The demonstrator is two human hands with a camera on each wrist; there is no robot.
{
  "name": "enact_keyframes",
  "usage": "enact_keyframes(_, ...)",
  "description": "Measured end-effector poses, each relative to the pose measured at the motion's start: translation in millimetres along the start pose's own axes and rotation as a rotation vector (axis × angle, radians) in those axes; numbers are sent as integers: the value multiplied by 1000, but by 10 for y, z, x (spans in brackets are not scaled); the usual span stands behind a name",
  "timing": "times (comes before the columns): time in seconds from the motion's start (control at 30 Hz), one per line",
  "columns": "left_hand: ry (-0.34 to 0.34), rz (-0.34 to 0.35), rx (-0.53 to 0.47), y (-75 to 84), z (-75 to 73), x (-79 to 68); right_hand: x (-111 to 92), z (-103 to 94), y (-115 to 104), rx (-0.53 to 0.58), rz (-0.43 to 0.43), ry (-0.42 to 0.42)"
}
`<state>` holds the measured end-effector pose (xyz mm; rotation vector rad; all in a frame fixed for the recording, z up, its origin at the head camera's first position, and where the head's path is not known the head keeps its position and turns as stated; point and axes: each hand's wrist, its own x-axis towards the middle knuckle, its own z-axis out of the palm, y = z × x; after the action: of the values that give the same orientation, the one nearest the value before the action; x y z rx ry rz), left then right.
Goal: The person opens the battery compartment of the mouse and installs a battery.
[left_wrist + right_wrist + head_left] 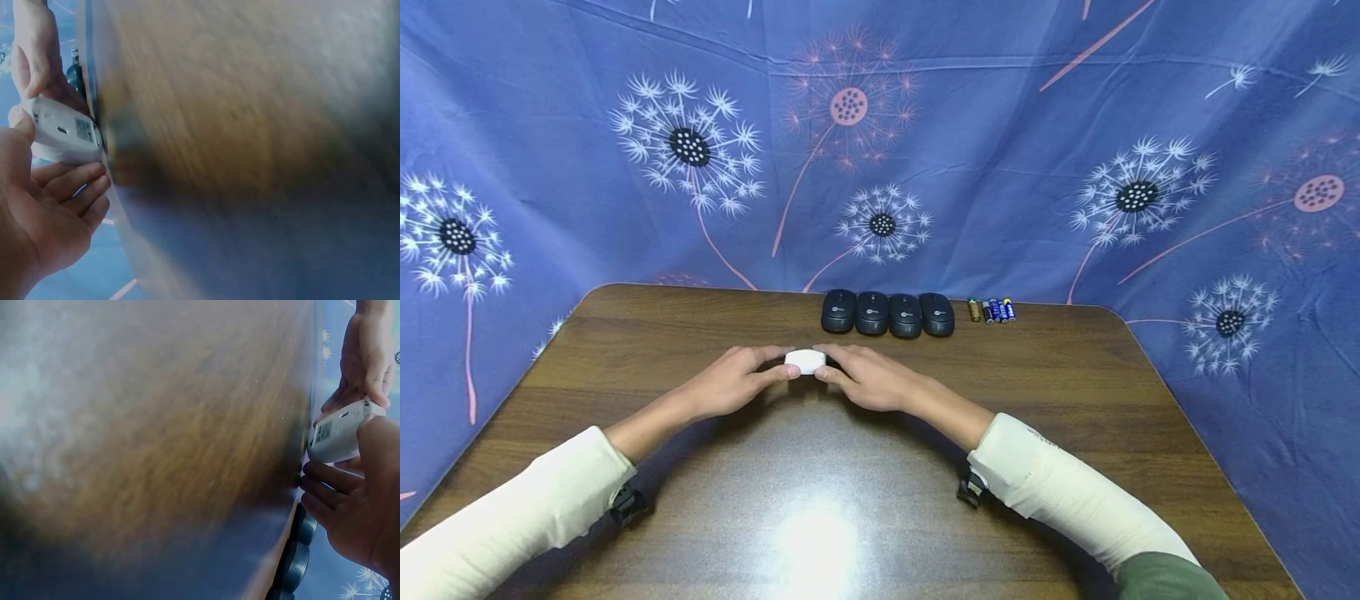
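Note:
A white computer mouse (806,361) is held between both hands above the far half of the wooden table. My left hand (733,382) pinches its left end, with the thumb on the near side and the fingers beyond. From the other side my right hand (876,379) grips the right end in the same way. The left wrist view shows the underside of the mouse (65,128), with a dark sensor opening and a label. That underside is also visible in the right wrist view, where the mouse (340,437) stands between the thumbs and fingers.
Several black mice (872,314) stand in a row near the table's back edge. To their right lie a gold battery (974,310) and several blue batteries (998,311). Behind the table (1045,375) hangs a blue cloth (985,167) with a dandelion pattern.

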<state>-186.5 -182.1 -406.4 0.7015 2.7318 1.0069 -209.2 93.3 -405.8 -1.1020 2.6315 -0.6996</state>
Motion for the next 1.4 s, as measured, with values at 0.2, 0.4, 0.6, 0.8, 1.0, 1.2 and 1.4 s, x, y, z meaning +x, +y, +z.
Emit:
enact_keyframes(0.2,22,7,-14,53,-1,34,-27,19,-6,-51,-26,58)
enact_keyframes(0.4,35,-27,-42,68,12,72,-40,31,-61,-42,5,88)
enact_keyframes(0.6,54,-24,-74,75,44,64,-48,25,-103,39,51,76)
enact_keyframes(0.8,82,18,-209,69,77,74,-56,28,-112,243,80,64)
enact_keyframes(1.0,47,66,-458,49,108,53,-49,71,-79,427,76,31)
enact_keyframes(1.2,-5,69,-681,36,110,18,-48,52,-118,552,118,-29)
enact_keyframes(1.4,-7,98,-783,-5,119,-22,-46,50,-132,567,122,-43)
